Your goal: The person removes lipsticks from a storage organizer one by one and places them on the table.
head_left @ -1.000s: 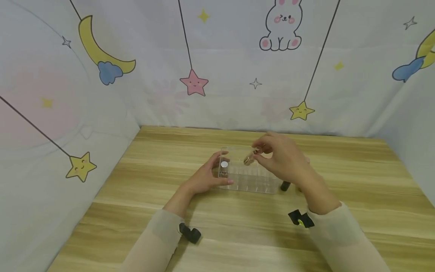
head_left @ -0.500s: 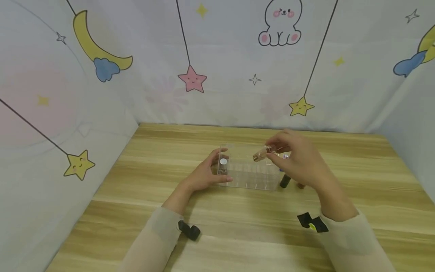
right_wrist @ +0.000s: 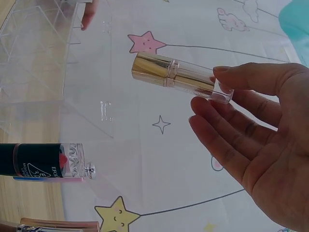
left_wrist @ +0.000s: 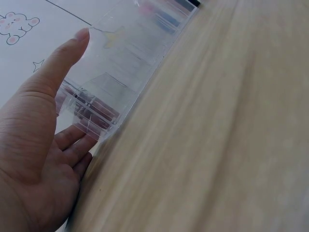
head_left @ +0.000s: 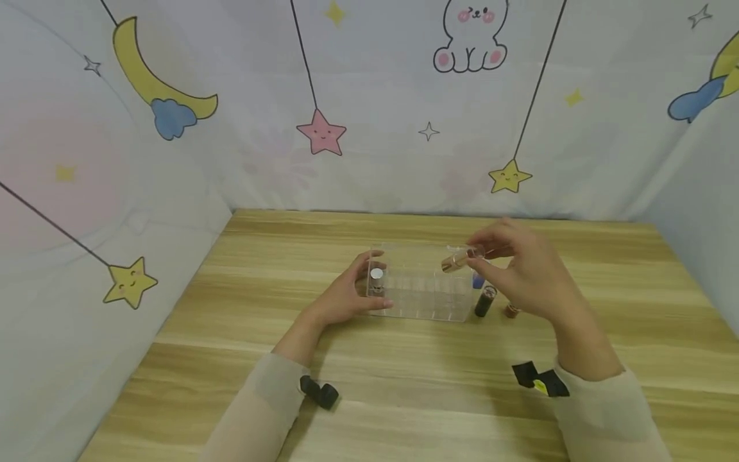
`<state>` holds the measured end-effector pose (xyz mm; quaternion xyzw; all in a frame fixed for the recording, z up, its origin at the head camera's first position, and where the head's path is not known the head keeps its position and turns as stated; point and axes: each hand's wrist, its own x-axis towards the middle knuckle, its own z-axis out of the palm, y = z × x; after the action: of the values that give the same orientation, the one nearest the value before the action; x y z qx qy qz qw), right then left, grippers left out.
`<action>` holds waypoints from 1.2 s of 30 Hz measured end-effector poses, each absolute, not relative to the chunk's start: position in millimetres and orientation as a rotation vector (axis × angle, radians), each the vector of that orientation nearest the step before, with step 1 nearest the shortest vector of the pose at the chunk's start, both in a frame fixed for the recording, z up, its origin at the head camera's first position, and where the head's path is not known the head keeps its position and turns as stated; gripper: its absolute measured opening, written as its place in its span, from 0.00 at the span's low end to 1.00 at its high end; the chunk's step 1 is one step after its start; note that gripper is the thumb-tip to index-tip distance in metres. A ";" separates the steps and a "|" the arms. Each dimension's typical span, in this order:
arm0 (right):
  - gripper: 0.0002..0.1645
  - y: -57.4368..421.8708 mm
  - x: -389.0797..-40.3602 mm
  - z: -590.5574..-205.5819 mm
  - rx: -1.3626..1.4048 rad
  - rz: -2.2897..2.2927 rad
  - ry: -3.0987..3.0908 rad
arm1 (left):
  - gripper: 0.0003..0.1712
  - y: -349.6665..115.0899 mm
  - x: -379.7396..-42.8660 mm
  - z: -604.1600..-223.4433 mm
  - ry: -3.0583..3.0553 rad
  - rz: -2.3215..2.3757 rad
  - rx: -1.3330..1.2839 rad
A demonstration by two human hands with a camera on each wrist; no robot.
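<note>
My left hand [head_left: 340, 296] grips the left end of a clear plastic lipstick organizer [head_left: 424, 292], thumb along the front and fingers behind. One silver-topped lipstick [head_left: 377, 278] stands upright in the organizer's left end compartment. Between thumb and fingertips, my right hand [head_left: 528, 276] pinches a gold lipstick tube [right_wrist: 174, 77] by its clear end. That tube is raised and tilted, its gold end pointing left, and overlaps the organizer's right end in the head view. The other slots I see hold nothing.
Just right of the organizer stands a dark green lipstick [head_left: 485, 301] with a clear faceted top. A blue item [head_left: 478, 281] shows behind it, and a brownish lipstick [head_left: 511, 311] is partly under my right hand. A printed cloth [head_left: 369, 115] hangs behind the wooden table [head_left: 404, 385].
My right hand has moved right with the gold lipstick tube, from over the organizer's middle to its right end. The left hand keeps its hold, and the green lipstick now shows more fully.
</note>
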<state>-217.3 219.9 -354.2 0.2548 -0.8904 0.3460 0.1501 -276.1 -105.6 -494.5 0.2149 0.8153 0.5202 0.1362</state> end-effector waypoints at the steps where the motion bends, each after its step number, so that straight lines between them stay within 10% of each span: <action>1: 0.11 220.1 -217.7 -354.2 0.737 0.994 -2.556 | 0.59 -106.1 -276.1 -494.5 2.361 1.508 0.622; 36: 0.12 269.0 -213.8 -340.4 0.671 0.925 -2.591 | 0.58 -106.8 -276.7 -495.4 2.352 1.528 0.626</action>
<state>-213.8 269.0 -340.4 0.2341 -0.9040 0.3227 0.1545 -276.7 -106.8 -495.4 0.2160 0.8111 0.5268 0.1335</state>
